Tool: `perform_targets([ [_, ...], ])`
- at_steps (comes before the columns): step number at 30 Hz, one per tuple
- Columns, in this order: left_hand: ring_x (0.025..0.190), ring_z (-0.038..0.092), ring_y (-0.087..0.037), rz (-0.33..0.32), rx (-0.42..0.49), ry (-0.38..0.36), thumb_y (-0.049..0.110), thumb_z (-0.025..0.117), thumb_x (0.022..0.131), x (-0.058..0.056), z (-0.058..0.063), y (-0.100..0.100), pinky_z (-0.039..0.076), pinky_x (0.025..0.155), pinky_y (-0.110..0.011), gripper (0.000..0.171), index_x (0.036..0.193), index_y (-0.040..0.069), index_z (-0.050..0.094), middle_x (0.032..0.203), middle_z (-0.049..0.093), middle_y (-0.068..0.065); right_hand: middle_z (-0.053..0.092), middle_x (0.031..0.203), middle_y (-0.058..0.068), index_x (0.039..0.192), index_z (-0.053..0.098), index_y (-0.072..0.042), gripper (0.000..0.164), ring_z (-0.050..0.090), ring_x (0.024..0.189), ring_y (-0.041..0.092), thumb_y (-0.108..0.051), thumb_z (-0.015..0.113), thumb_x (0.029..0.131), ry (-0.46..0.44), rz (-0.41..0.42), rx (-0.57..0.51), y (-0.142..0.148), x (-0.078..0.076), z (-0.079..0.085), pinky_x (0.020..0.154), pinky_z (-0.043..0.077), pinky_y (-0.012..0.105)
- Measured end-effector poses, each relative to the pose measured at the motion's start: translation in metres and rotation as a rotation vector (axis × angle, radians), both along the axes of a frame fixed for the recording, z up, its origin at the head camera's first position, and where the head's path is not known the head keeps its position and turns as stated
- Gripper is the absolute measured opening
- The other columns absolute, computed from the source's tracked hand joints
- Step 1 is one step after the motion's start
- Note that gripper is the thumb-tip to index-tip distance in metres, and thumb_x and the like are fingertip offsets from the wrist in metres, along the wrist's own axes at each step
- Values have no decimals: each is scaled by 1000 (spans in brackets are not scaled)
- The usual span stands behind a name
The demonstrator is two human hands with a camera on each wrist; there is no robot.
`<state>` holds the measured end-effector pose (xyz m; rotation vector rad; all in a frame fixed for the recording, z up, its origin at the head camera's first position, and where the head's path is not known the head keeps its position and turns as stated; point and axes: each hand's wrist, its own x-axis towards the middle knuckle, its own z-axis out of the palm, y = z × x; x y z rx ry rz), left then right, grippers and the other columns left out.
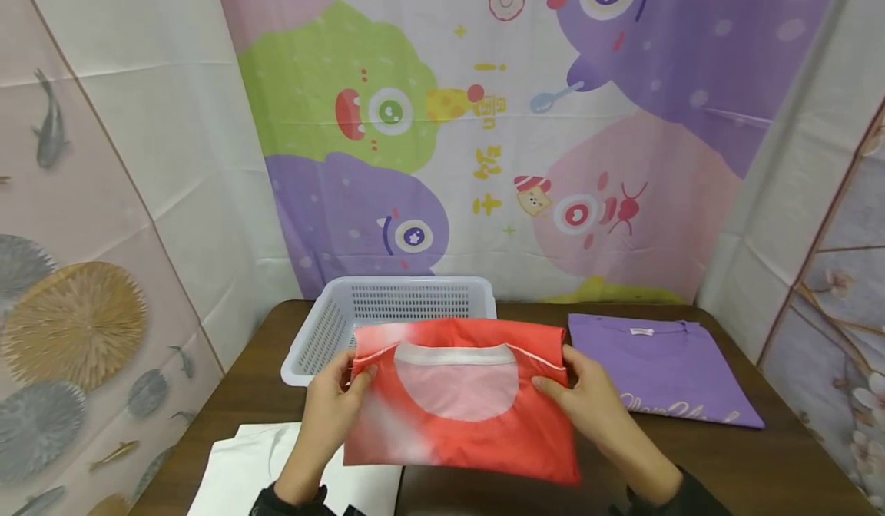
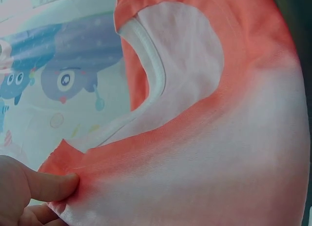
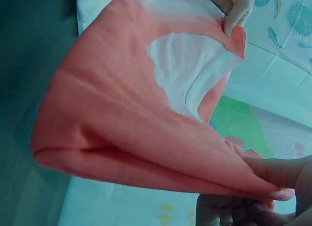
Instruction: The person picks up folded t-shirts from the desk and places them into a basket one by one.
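A folded red T-shirt (image 1: 470, 431) with a white fade on one side is held up above the table in the head view. Its round neckline, with a pale inner back panel, faces up. My left hand (image 1: 332, 401) pinches the left shoulder corner, thumb on the near face. At the opposite corner, my right hand (image 1: 598, 397) pinches the cloth the same way. In the left wrist view the left thumb (image 2: 53, 187) presses on the red edge. Folded layers hang between the hands in the right wrist view, gripped by the right thumb (image 3: 273, 171).
Behind the shirt stands a white plastic basket (image 1: 311, 347) with slotted walls, partly covered by it. A folded purple T-shirt (image 1: 664, 362) lies on the brown table (image 1: 691, 462) at the right. White folded cloth (image 1: 238, 462) lies at the front left. A cartoon curtain (image 1: 484, 255) hangs behind.
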<state>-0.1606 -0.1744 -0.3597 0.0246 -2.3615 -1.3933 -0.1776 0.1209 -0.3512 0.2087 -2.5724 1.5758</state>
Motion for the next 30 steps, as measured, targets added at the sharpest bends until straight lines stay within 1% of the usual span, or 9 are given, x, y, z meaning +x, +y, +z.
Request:
perform_targets([
  [3, 75, 59, -9, 14, -18, 14, 1, 62, 89, -2, 4, -4, 48, 65, -16, 18, 106, -4, 65, 95, 70, -20, 69, 98, 21, 109, 61, 4, 31, 60, 74, 7, -2, 72, 81, 26, 15, 2, -5, -4, 4, 64, 49, 21],
  [5, 74, 58, -8, 22, -30, 24, 0, 62, 89, -4, 7, -7, 48, 65, -16, 17, 105, -4, 64, 95, 70, -21, 69, 98, 21, 108, 61, 4, 30, 60, 75, 9, -2, 71, 81, 32, 17, -3, -7, -6, 7, 64, 49, 21],
  [10, 73, 57, -4, 46, -54, 31, 0, 62, 88, -10, 13, -14, 48, 65, -15, 18, 105, -4, 64, 94, 70, -21, 69, 96, 21, 106, 62, 3, 26, 61, 75, 13, 0, 70, 81, 41, -9, -7, -15, -14, 11, 65, 49, 22],
  [14, 76, 60, -9, 75, -85, 28, 2, 62, 89, -13, 18, -20, 47, 64, -16, 19, 106, -4, 64, 94, 71, -22, 69, 92, 21, 104, 62, 4, 24, 60, 72, 11, 0, 69, 81, 41, -13, -22, -22, -21, 14, 64, 48, 22],
  [17, 75, 61, -10, 93, -104, 26, 3, 62, 89, -15, 21, -24, 46, 64, -16, 20, 108, -5, 65, 95, 71, -23, 69, 91, 21, 103, 62, 4, 23, 59, 71, 11, 1, 68, 82, 51, -8, -31, -26, -26, 16, 63, 48, 22],
  [23, 69, 55, -6, 120, -128, 56, 2, 62, 88, -19, 25, -32, 44, 61, -16, 19, 105, -5, 64, 91, 70, -23, 69, 91, 22, 101, 62, 4, 21, 60, 71, 16, 0, 69, 82, 75, -15, 4, -31, -33, 20, 63, 47, 24],
  [25, 70, 55, -7, 131, -140, 68, 2, 62, 88, -20, 27, -34, 44, 61, -16, 17, 104, -5, 64, 91, 70, -23, 69, 90, 21, 101, 63, 3, 21, 59, 70, 16, -1, 69, 82, 72, -21, 18, -33, -36, 20, 63, 47, 24],
  [30, 76, 60, -15, 152, -171, 86, 2, 62, 88, -22, 33, -39, 44, 62, -17, 17, 104, -5, 64, 94, 70, -24, 70, 89, 20, 101, 63, 1, 20, 61, 70, 16, -3, 69, 82, 69, -36, 38, -37, -42, 21, 63, 47, 24],
])
